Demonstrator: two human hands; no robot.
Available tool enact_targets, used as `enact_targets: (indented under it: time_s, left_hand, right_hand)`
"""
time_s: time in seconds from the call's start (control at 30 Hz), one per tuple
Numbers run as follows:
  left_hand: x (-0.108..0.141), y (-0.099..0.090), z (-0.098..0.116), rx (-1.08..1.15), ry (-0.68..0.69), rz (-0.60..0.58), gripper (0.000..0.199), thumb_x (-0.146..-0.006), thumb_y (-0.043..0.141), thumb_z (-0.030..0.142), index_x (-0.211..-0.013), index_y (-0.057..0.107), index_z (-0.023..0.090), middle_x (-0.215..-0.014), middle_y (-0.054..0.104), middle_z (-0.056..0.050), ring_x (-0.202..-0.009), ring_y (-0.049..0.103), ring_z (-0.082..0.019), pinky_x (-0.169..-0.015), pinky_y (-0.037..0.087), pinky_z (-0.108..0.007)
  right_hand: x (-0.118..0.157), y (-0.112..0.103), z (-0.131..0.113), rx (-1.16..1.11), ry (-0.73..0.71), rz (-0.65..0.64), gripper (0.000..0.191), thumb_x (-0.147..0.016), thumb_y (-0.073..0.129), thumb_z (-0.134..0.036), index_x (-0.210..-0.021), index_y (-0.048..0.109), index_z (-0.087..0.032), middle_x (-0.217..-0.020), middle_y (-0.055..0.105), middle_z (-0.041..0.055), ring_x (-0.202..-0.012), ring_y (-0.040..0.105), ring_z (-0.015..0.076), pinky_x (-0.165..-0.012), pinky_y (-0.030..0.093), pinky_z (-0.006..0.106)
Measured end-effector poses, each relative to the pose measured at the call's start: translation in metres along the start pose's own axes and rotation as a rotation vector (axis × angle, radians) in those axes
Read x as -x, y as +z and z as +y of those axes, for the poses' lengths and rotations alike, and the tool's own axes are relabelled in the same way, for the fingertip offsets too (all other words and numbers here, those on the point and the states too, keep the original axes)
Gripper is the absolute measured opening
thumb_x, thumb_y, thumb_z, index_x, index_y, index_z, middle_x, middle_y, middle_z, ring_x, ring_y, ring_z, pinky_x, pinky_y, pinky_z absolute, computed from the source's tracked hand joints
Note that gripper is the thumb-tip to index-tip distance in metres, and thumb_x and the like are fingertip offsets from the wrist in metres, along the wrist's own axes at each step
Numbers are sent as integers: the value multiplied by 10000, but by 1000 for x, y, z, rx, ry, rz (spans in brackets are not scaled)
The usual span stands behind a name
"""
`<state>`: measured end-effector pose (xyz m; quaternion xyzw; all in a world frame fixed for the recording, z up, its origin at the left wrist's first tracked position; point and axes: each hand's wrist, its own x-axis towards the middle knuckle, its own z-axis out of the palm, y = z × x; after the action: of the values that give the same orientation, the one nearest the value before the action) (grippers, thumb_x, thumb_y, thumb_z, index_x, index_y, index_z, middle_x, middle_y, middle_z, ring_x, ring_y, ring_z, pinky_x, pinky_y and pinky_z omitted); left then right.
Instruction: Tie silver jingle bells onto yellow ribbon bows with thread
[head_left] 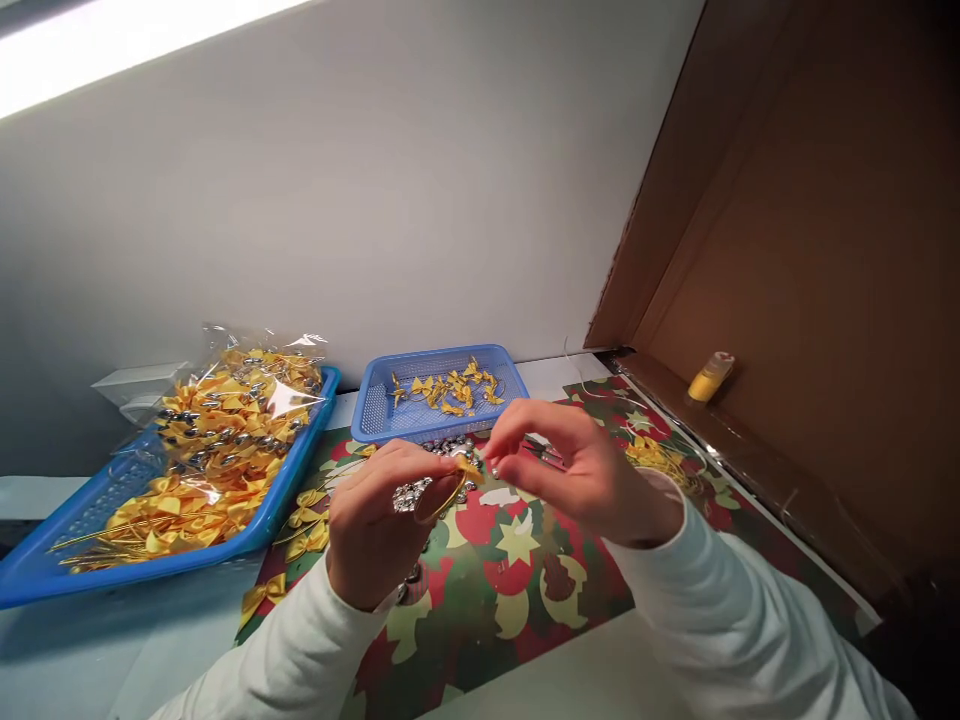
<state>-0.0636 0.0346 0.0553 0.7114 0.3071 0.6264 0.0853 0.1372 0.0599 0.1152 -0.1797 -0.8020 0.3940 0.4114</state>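
My left hand (390, 510) pinches a small yellow ribbon bow (469, 470), and a loop of gold cord (448, 503) hangs from it beside the fingers. Just to the right, my right hand (574, 465) has thumb and forefinger brought close together near the bow; what they hold, if anything, is too small to make out. Behind and below my hands lies a scatter of shiny silver beads or bells (411, 495), partly hidden by the left hand. Loose yellow bows (307, 525) rest on the patterned sheet (517, 580) left of my left hand.
A blue basket (439, 432) with yellow bows stands at the back. On the left, a larger blue tray (255, 530) carries bows and a clear plastic bag (240, 400) of bows with silver pieces. Gold cords (664, 462) lie right; a yellow-filled tube (710, 378) stands by the cardboard wall (810, 250).
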Motion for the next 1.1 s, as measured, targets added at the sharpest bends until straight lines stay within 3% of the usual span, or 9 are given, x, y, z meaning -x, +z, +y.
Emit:
enact_targets:
  time_s: [0.2, 0.4, 0.63, 0.87, 0.97, 1.03, 1.1]
  left_hand:
    - [-1, -1, -1, 70, 34, -16, 346, -717, 725, 27, -976, 697, 255, -795, 721, -5, -679, 631, -152, -589, 516, -277]
    - [-4, -3, 1, -34, 98, -128, 357, -734, 693, 7, -995, 705, 251, -742, 715, 11, -649, 608, -136, -622, 493, -272]
    - [1, -3, 0, -10, 20, -129, 348, -720, 705, 6, -978, 694, 238, -700, 670, 12, -618, 548, -130, -568, 437, -260]
    - [7, 2, 5, 61, -241, -105, 221, -763, 695, 73, -916, 701, 232, -714, 659, 15, -609, 556, -113, -582, 457, -227]
    - [1, 0, 9, 149, -362, -151, 190, -769, 702, 125, -922, 719, 236, -782, 692, -9, -691, 611, -136, -644, 492, -232]
    - [-5, -4, 9, 284, -474, -203, 165, -766, 713, 227, -928, 738, 223, -859, 717, -47, -792, 650, -186, -706, 516, -267]
    - [-10, -6, 8, 465, -622, -245, 269, -774, 675, 403, -919, 755, 191, -886, 727, -90, -825, 664, -240, -714, 531, -314]
  right_hand:
    - [-2, 12, 9, 149, -109, 16, 48, -873, 630, -178, -831, 632, -202, -776, 625, 12, -757, 571, 136, -721, 494, 305]
    - [-2, 10, 8, 244, -156, -48, 87, -869, 637, -180, -795, 597, -203, -792, 647, 17, -790, 589, 149, -750, 478, 318]
    - [-2, 12, 12, 303, -177, -30, 131, -868, 643, -175, -759, 572, -189, -749, 640, 2, -740, 568, 132, -711, 431, 294]
    - [-3, 8, 18, 319, -168, -50, 157, -874, 664, -210, -742, 587, -170, -746, 652, 2, -751, 574, 134, -762, 392, 312]
    - [-4, 4, 17, 263, -126, -73, 158, -871, 664, -208, -735, 591, -174, -727, 642, -1, -746, 567, 136, -766, 418, 303]
    - [-5, 1, 16, 233, -106, -98, 143, -872, 659, -194, -747, 593, -174, -724, 631, -3, -742, 555, 132, -759, 435, 292]
    - [-5, -2, 16, 215, -101, -138, 128, -867, 662, -176, -760, 591, -171, -735, 625, -6, -744, 547, 124, -753, 438, 282]
